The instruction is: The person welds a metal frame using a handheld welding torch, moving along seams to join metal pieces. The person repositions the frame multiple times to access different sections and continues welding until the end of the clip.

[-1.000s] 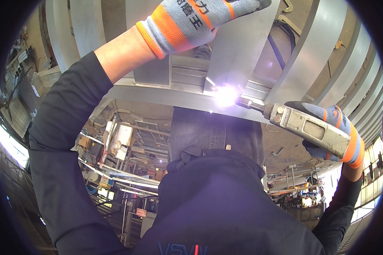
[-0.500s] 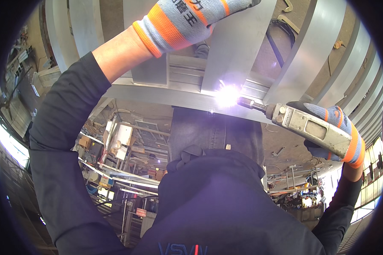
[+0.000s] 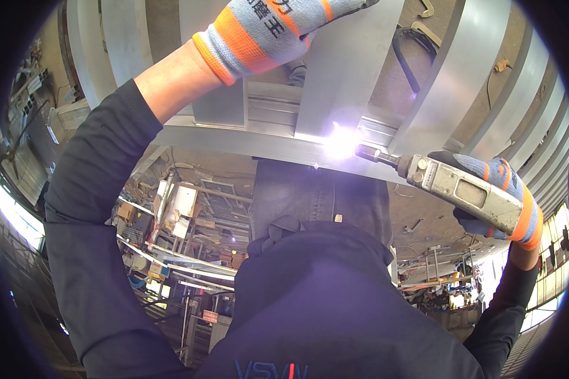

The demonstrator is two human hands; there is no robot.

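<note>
My right hand (image 3: 515, 202), in a grey-blue and orange striped glove, is closed around the boxy metal body of a welding torch (image 3: 461, 189). The torch nozzle points left at a bright violet-white glare (image 3: 341, 142), which hides the spot beneath it. That glare lies where a wide flat metal slat (image 3: 338, 69) meets a long metal rail (image 3: 234, 139). My left hand (image 3: 265, 31), gloved alike, is over the slats at the top. One dark-coated digit stretches right; the upper edge cuts off the others, so its grip cannot be made out.
More parallel slats (image 3: 461, 76) run along both sides, with gaps between them. Through one gap a dark cable (image 3: 404, 60) shows on the floor. Racks and stacked metal parts (image 3: 183, 208) stand at lower left. Tools and clutter (image 3: 455, 294) lie at lower right.
The glare and torch tip have shifted very slightly to the right. My left hand has moved a little to the left. The right hand still grips the torch.
</note>
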